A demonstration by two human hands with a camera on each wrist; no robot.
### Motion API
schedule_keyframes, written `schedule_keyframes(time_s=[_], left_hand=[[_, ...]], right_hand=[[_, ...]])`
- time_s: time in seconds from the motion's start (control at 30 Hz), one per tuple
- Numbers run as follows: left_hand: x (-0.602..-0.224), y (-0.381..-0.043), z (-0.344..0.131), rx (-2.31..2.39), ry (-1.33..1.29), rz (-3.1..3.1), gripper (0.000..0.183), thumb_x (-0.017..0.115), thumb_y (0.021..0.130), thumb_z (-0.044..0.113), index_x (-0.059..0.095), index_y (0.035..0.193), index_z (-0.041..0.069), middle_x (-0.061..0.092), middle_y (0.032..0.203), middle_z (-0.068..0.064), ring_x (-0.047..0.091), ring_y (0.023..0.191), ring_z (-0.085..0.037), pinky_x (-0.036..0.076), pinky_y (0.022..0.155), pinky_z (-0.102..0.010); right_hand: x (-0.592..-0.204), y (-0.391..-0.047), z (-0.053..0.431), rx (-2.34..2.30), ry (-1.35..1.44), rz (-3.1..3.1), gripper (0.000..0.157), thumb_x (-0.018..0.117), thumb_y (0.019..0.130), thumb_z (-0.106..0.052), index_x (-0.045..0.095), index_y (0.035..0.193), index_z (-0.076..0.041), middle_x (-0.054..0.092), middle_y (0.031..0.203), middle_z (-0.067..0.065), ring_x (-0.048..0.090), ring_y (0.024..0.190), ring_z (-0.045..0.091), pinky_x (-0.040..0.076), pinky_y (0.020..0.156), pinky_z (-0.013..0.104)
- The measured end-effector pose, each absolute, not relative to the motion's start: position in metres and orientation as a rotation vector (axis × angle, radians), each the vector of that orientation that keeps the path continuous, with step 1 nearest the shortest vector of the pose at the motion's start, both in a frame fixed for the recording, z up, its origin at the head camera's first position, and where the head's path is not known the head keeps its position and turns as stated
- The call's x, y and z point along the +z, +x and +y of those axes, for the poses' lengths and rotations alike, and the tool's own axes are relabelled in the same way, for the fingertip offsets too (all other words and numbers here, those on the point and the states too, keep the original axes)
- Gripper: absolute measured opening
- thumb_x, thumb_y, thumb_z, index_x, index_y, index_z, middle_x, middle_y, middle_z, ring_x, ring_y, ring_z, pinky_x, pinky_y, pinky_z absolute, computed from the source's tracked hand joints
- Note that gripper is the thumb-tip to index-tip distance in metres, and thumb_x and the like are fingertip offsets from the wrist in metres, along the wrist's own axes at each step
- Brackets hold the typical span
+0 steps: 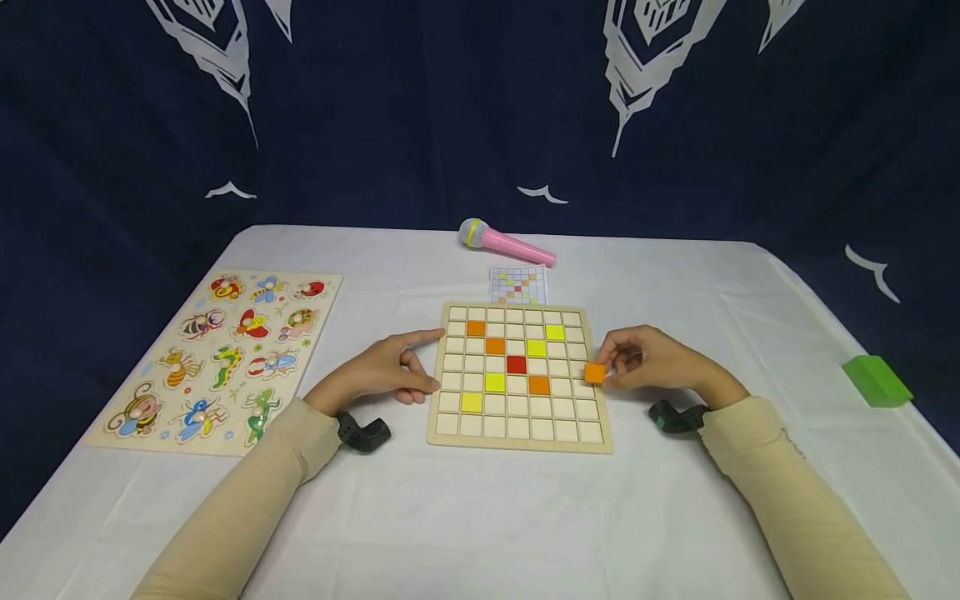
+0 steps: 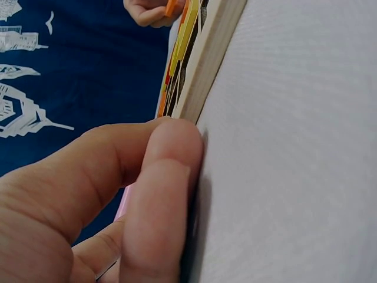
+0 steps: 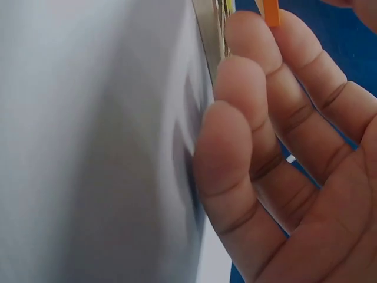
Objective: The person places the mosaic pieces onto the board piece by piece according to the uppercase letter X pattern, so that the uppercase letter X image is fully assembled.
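A wooden grid board (image 1: pixel 519 446) lies flat on the white table, with several coloured square tiles in its cells: orange, yellow, yellow-green, plus one red tile (image 1: pixel 516 364) near the middle. At the board's right edge, my right hand (image 1: pixel 660 360) pinches an orange square tile (image 1: pixel 595 372) between thumb and fingertips; a corner of that tile (image 3: pixel 271 12) shows in the right wrist view. My left hand (image 1: pixel 382 367) is at the opposite edge, index finger stretched toward the frame and thumb (image 2: pixel 168 177) right at its side. Just behind the board lies a small pattern card (image 1: pixel 518 286) with coloured squares.
On the left is a wooden picture puzzle (image 1: pixel 225 358) with insects and other animals. A pink toy microphone (image 1: pixel 510 243) lies beyond the card. Far to the right stands a green block (image 1: pixel 876 381) near the table's edge. Behind everything hangs a dark blue patterned cloth (image 1: pixel 420 108).
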State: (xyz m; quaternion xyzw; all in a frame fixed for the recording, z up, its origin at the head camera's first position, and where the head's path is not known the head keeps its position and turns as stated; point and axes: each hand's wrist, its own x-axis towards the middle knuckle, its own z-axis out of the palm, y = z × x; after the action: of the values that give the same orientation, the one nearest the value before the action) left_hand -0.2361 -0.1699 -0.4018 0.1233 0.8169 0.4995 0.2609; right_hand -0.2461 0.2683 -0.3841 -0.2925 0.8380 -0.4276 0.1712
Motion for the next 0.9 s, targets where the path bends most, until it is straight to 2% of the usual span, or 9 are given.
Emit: schedule_keyframes(time_s=[0.57, 0.9], left_hand=[[-0.4, -0.236, -0.169, 1.347, 0.34, 2.222, 0.091, 0.083, 0.093, 0.003, 0.034, 0.17, 0.007, 0.069, 0.087, -0.012, 0.073, 0.067, -0.013, 0.063, 0.063, -0.023], [-0.401, -0.236, -0.169, 1.346, 0.34, 2.222, 0.092, 0.083, 0.093, 0.003, 0.034, 0.17, 0.008, 0.069, 0.087, -0.013, 0.072, 0.066, -0.013, 0.063, 0.063, -0.023]], right_hand=[[-0.376, -0.227, 0.233, -1.014, -0.982, 2.335, 0.023, 0.092, 0.083, -0.006, 0.073, 0.095, -0.007, 0.062, 0.081, -0.003, 0.055, 0.07, 0.01, 0.048, 0.061, 0.021], [-0.377, -0.221, 0.224, -0.985, -1.039, 2.345, 0.023, 0.091, 0.085, -0.004, 0.071, 0.094, -0.008, 0.064, 0.087, -0.002, 0.054, 0.072, 0.008, 0.048, 0.062, 0.02]])
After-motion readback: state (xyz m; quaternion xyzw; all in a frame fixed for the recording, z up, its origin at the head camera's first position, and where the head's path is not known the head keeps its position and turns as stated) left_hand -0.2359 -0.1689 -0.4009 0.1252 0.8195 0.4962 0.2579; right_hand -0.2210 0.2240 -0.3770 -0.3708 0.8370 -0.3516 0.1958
